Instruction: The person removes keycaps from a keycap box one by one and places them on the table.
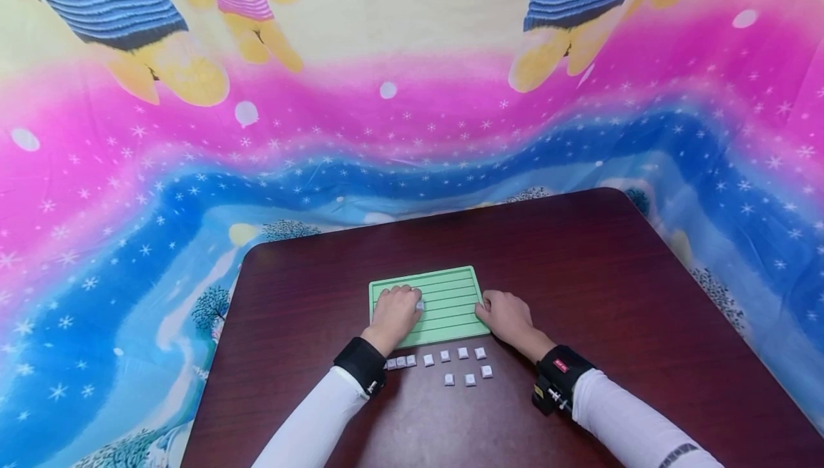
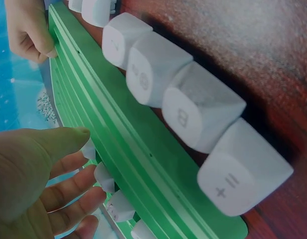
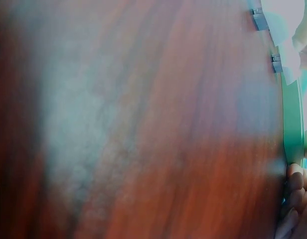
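A light green tray [image 1: 450, 303] with ridged rows lies on the table. My left hand [image 1: 395, 313] is over its left half. In the left wrist view, the thumb and index finger of that hand [image 2: 49, 174] pinch a white keycap [image 2: 88, 149] close over a row. More white keycaps [image 2: 120, 206] sit in the tray beside the fingers, hidden by the hand in the head view. My right hand [image 1: 508, 316] grips the tray's right edge, thumb on the rim; its curled fingers [image 3: 294, 199] show at the tray's side in the right wrist view.
Several loose white keycaps [image 1: 445, 356] lie on the dark red-brown table [image 1: 566, 253] in front of the tray. Some stand side by side near the left wrist, including one marked with plus and equals signs [image 2: 240, 172]. A patterned cloth [image 1: 386, 124] hangs behind the table.
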Motion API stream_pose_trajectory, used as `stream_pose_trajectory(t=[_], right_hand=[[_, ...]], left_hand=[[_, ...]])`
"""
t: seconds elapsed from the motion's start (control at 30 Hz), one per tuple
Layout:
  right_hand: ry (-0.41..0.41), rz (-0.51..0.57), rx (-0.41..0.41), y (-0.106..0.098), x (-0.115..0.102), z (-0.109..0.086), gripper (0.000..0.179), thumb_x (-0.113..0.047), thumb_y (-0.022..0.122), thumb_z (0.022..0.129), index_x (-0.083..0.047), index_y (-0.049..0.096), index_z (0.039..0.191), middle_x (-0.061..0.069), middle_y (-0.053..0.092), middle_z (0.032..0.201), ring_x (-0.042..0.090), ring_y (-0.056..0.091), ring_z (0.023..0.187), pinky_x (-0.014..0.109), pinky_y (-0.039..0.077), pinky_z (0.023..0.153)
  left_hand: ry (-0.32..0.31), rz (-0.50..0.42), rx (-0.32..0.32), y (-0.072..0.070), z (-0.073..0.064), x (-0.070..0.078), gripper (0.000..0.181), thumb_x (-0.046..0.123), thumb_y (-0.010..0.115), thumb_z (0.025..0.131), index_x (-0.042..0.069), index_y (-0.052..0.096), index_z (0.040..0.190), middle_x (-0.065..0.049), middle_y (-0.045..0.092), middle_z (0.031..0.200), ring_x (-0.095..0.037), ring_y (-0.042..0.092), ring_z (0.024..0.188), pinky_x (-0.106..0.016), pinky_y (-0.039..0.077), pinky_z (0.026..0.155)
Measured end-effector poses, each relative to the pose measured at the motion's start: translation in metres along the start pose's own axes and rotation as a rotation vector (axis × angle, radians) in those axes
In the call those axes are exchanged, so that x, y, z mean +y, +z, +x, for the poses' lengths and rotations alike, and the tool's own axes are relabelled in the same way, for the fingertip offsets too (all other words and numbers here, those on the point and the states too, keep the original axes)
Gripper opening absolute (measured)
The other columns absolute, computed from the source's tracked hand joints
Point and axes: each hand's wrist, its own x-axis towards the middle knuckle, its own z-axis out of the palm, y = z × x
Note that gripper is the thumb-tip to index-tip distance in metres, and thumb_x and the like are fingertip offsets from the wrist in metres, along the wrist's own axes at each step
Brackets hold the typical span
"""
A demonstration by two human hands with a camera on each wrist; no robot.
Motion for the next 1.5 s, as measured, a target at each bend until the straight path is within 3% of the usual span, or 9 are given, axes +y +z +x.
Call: stream_pose_trajectory(t=[0.33,1.5], right_hand=[[-0.006,-0.002,0.006,0.0008,-0.0004,0.0001,0.039,-0.020,0.063,0.089,-0.018,0.035,0.061,-0.007,0.029,0.054,0.012,0.027,0.048,0.028,0.017,0.048],[0.010,0.007,-0.012,0.0009,0.0009,0.0003,0.036,-0.022,0.060,0.089,-0.018,0.036,0.062,-0.006,0.031,0.055,0.012,0.027,0.049,0.028,0.017,0.048]], left_hand=[[0.020,0.046,0.014,0.0081,0.0020,-0.0032,0.004,0.018,0.071,0.088,0.015,0.073,0.089,-0.002,0.073,0.087,-0.021,0.068,0.080,-0.036,0.051,0.067],[0.017,0.051,0.052,0.0002,0.0010,-0.0005,0.008,0.013,0.070,0.088,0.016,0.073,0.082,-0.002,0.071,0.081,-0.020,0.067,0.077,-0.035,0.051,0.065]])
